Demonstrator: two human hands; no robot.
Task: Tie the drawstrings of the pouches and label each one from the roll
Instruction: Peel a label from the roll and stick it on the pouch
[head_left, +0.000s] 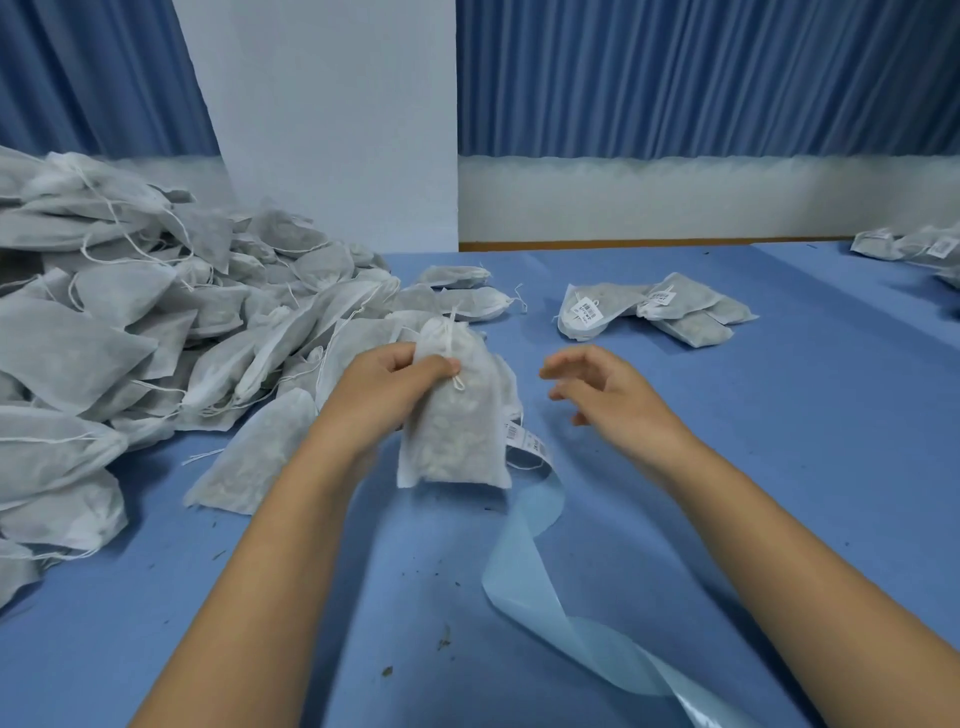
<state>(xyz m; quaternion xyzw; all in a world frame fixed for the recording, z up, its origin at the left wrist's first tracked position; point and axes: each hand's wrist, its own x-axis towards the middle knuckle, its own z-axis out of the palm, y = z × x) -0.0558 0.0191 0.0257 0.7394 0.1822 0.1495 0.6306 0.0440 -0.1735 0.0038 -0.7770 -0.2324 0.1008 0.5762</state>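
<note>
My left hand grips a filled white fabric pouch near its gathered neck and holds it upright above the blue table. Its thin white drawstring runs down the front to a small loop. My right hand hovers to the right of the pouch, fingers loosely spread, holding nothing. The label strip with barcode stickers peeks out behind the pouch's lower right, and its empty pale-blue backing ribbon curls toward the bottom edge.
A large heap of unlabelled pouches fills the left side. Three labelled pouches lie at centre right, and more labelled ones at the far right. A white pillar and blue curtains stand behind.
</note>
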